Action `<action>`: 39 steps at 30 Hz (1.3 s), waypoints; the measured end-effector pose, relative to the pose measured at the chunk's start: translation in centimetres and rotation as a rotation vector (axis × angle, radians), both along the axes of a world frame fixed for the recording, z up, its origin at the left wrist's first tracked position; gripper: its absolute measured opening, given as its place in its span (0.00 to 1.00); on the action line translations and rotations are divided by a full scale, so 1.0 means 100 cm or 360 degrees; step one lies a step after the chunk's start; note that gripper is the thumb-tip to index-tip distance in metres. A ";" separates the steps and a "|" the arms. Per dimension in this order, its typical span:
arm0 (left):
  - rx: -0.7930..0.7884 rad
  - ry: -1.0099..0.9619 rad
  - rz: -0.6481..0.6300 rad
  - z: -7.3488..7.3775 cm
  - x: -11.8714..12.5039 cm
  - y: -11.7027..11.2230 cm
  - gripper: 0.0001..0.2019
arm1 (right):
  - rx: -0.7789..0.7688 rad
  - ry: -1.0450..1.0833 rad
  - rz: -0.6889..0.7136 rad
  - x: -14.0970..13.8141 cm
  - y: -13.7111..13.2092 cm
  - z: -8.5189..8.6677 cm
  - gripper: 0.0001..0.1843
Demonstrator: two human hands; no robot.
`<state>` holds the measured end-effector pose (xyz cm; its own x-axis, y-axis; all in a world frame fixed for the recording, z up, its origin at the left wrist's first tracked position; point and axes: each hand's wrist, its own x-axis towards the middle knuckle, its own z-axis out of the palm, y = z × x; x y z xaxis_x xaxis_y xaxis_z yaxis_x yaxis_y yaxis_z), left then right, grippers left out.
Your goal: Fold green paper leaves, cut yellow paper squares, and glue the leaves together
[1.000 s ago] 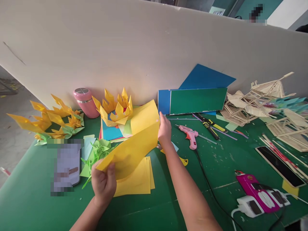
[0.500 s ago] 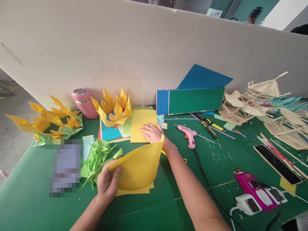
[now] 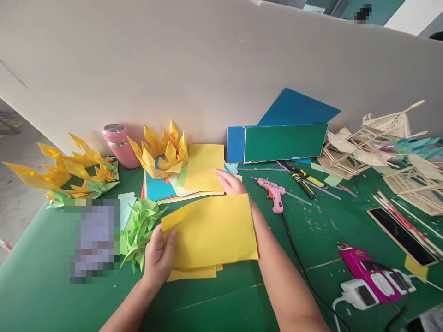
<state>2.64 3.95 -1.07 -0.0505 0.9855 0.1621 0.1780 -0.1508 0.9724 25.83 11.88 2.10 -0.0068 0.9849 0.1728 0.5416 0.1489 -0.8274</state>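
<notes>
My left hand (image 3: 159, 256) is closed on the left edge of a yellow sheet of paper (image 3: 211, 233), thumb in front. This sheet stands tilted above the table, with more yellow paper (image 3: 192, 275) lying under it. Behind it, my right hand (image 3: 232, 182) has its fingers stretched out at the right edge of another yellow sheet (image 3: 205, 167), which lies on a stack of coloured paper (image 3: 159, 186). Whether the fingertips touch that sheet, I cannot tell. Folded green paper leaves (image 3: 140, 226) lie beside my left hand.
Two folded yellow paper crowns (image 3: 161, 161) (image 3: 65, 173) and a pink flask (image 3: 121, 145) stand at the back left. Right of my arm lie a pink glue gun (image 3: 273, 192), its cord, pliers-like yellow-black tools (image 3: 300, 180), a magenta power strip (image 3: 370, 274) and wooden stick models (image 3: 346, 152).
The held yellow sheet has straightened from a curl and swung rightward across my right forearm. My right hand has drawn back from the middle of the far yellow sheet to its right edge.
</notes>
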 end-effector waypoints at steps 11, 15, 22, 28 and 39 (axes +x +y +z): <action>-0.0135 -0.0197 -0.0192 0.005 0.011 -0.001 0.36 | -0.0477 0.1094 -0.0309 0.011 -0.115 -0.015 0.36; 0.0085 0.0160 -0.0246 0.003 0.007 -0.002 0.22 | -0.0416 0.0993 -0.0426 0.004 -0.120 -0.007 0.38; -0.0002 0.0287 -0.0358 0.014 0.008 -0.005 0.17 | -0.0190 0.0539 -0.0508 -0.007 -0.128 0.003 0.30; -0.0222 -0.0027 -0.0434 0.012 0.015 -0.006 0.24 | -0.0193 0.0311 0.0288 -0.037 -0.131 0.005 0.30; -0.0143 0.0000 -0.0141 0.003 0.016 -0.005 0.25 | 0.0143 0.0545 0.0217 -0.041 -0.133 -0.005 0.19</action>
<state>4.25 3.44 -0.74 0.0372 0.9966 0.0728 0.1679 -0.0781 0.9827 21.74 -1.39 1.65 -0.0637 0.9598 0.2734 0.2059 0.2807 -0.9374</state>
